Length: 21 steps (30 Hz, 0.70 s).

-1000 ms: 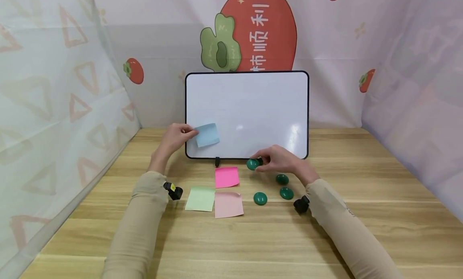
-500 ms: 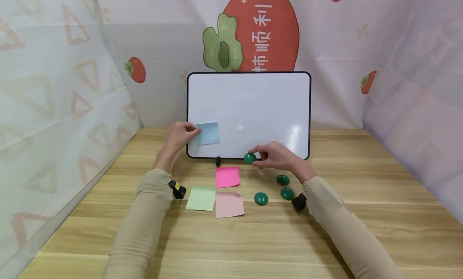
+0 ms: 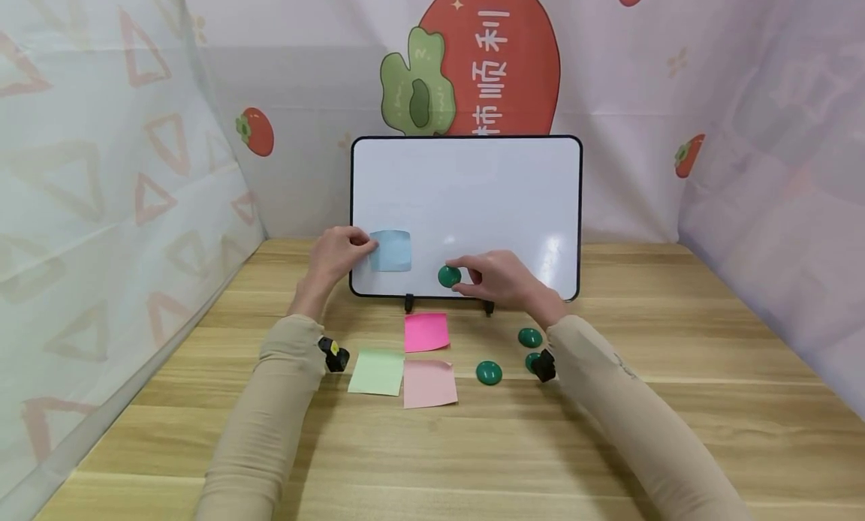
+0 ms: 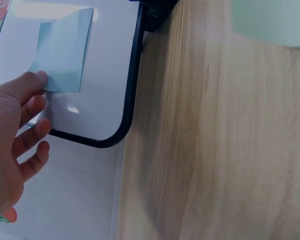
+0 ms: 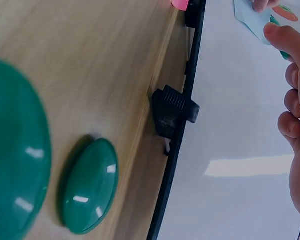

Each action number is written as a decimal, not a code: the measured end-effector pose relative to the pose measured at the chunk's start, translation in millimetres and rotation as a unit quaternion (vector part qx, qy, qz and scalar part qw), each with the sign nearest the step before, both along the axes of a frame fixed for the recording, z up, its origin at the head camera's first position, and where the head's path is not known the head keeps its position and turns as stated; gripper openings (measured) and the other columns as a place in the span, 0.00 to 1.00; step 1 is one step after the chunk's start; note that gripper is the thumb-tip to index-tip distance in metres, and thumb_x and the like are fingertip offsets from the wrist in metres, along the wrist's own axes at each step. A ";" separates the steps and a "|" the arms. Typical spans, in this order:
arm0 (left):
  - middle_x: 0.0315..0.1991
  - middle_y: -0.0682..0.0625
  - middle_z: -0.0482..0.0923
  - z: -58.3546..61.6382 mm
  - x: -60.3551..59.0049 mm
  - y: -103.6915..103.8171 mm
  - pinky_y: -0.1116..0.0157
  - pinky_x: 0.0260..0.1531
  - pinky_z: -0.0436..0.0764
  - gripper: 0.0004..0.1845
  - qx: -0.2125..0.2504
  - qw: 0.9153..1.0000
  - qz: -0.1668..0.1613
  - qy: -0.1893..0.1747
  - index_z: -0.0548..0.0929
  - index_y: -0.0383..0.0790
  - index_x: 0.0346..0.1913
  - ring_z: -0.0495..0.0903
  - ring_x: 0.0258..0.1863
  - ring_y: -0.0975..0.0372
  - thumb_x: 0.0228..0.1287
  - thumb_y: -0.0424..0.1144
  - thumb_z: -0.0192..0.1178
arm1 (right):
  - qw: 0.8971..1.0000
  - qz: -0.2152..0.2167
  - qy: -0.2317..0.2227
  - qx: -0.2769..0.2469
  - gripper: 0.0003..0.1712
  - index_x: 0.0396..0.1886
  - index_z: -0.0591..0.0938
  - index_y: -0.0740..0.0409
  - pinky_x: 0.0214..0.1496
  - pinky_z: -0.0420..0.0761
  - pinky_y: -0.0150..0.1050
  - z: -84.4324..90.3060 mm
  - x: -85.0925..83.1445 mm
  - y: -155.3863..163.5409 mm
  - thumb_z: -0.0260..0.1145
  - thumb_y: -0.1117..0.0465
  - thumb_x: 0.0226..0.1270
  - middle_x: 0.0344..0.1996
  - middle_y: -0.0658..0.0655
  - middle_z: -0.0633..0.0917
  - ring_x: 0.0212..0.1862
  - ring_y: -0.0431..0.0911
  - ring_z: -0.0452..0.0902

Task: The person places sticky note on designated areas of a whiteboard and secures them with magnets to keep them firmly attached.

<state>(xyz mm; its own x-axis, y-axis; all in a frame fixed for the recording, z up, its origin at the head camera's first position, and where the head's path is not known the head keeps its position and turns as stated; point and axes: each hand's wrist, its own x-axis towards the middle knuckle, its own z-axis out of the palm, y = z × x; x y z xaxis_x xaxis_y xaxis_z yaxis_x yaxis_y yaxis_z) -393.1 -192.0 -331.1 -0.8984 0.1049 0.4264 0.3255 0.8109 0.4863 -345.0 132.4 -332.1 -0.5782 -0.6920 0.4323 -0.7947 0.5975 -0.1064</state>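
My left hand [image 3: 341, 252] pinches the left edge of a light blue sticky note [image 3: 394, 251] between thumb and index finger, against the lower left of the whiteboard [image 3: 486, 198]. In the left wrist view the note [image 4: 66, 55] bends away at its edges, and the other fingers are loosely curled. To the right of the note, my right hand [image 3: 501, 278] holds a round green magnet [image 3: 449, 276] by its rim, in front of the board's lower part. The right wrist view shows that magnet mostly hidden behind the thumb [image 5: 275, 34].
On the wooden table lie a bright pink note [image 3: 426, 332], a pale green note [image 3: 376, 371] and a light pink note [image 3: 430, 384]. Three more green magnets are at right, one magnet [image 3: 489, 372] nearest the notes. Black stand clips [image 3: 408, 303] support the board's bottom edge.
My right hand has carried the green magnet up and left from the board's bottom edge toward the blue note. My left hand has straightened the tilted note and still pinches it.
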 end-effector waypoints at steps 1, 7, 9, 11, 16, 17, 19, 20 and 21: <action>0.39 0.44 0.88 -0.2 -0.6 0.0 0.56 0.38 0.78 0.15 -0.001 1.000 0.000 0.002 0.89 0.39 0.40 0.83 0.36 0.53 0.65 0.48 0.64 | 1.000 0.001 0.005 -0.001 0.24 0.57 0.84 0.53 0.28 0.68 0.31 0.8 -1.0 -2.5 0.74 0.54 0.61 0.18 0.45 0.74 0.22 0.37 0.65; 0.38 0.44 0.88 0.0 0.1 0.7 0.56 0.39 0.78 0.14 0.000 1.000 0.004 0.005 0.89 0.39 0.40 0.84 0.36 0.53 0.65 0.48 0.64 | 0.998 0.016 0.064 -0.008 0.25 0.55 0.84 0.55 0.27 0.70 0.32 5.6 -8.9 -20.0 0.76 0.56 0.58 0.18 0.48 0.76 0.21 0.38 0.66; 0.38 0.44 0.88 -0.1 0.5 1.1 0.56 0.39 0.79 0.14 0.001 1.000 0.006 0.008 0.89 0.39 0.39 0.84 0.36 0.53 0.65 0.48 0.64 | 0.996 0.018 0.083 -0.008 0.25 0.55 0.84 0.56 0.26 0.70 0.33 6.8 -11.8 -26.8 0.77 0.56 0.57 0.18 0.48 0.77 0.21 0.38 0.66; 0.37 0.44 0.88 -0.2 0.6 1.3 0.56 0.39 0.78 0.14 0.000 1.000 0.008 0.011 0.89 0.39 0.39 0.84 0.36 0.53 0.65 0.48 0.64 | 0.995 0.016 0.098 -0.005 0.26 0.56 0.83 0.56 0.25 0.70 0.33 7.3 -15.4 -33.3 0.76 0.55 0.58 0.18 0.48 0.77 0.20 0.38 0.67; 0.37 0.44 0.87 0.0 0.4 2.8 0.56 0.40 0.77 0.14 -0.005 1.000 0.006 0.008 0.88 0.40 0.39 0.83 0.36 0.54 0.64 0.48 0.65 | 0.994 0.007 0.108 0.001 0.26 0.57 0.83 0.55 0.24 0.68 0.32 8.9 -22.9 -46.9 0.75 0.54 0.60 0.17 0.49 0.77 0.20 0.39 0.67; 0.37 0.44 0.87 0.0 0.2 3.1 0.56 0.40 0.77 0.14 -0.004 1.000 0.004 0.006 0.88 0.40 0.39 0.83 0.36 0.54 0.64 0.48 0.65 | 0.994 0.005 0.105 0.000 0.26 0.58 0.83 0.55 0.24 0.68 0.32 9.3 -24.1 -49.2 0.75 0.55 0.60 0.17 0.49 0.77 0.20 0.39 0.68; 0.37 0.45 0.87 -0.4 -0.7 2.8 0.56 0.40 0.76 0.14 -0.004 1.000 0.004 0.005 0.87 0.40 0.39 0.82 0.36 0.54 0.64 0.49 0.65 | 0.995 0.003 0.099 -0.002 0.26 0.58 0.83 0.55 0.24 0.68 0.31 10.1 -26.7 -53.8 0.75 0.55 0.61 0.18 0.49 0.78 0.20 0.40 0.68; 0.37 0.45 0.87 -0.6 -1.0 2.6 0.56 0.40 0.76 0.14 -0.003 1.000 0.004 0.005 0.87 0.40 0.39 0.82 0.36 0.54 0.64 0.49 0.65 | 0.995 0.004 0.097 -0.004 0.25 0.58 0.83 0.55 0.24 0.68 0.31 10.4 -28.0 -55.9 0.74 0.55 0.61 0.18 0.49 0.78 0.20 0.40 0.68; 0.37 0.45 0.87 -0.8 -1.5 2.2 0.57 0.40 0.76 0.14 -0.004 1.000 0.005 0.006 0.87 0.40 0.39 0.82 0.36 0.54 0.64 0.49 0.66 | 0.995 0.004 0.097 -0.005 0.25 0.58 0.82 0.55 0.24 0.68 0.31 10.8 -29.4 -58.2 0.74 0.55 0.61 0.18 0.49 0.78 0.20 0.40 0.68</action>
<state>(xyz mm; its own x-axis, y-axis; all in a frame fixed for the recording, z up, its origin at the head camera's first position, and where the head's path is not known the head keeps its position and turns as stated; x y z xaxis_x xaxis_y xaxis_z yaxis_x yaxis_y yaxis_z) -394.6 -189.7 -331.9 -0.8943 0.0985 0.4365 0.3227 0.8178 0.4766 -374.4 74.1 -321.3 -0.4774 -0.6912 0.5425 -0.8059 0.5905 0.0431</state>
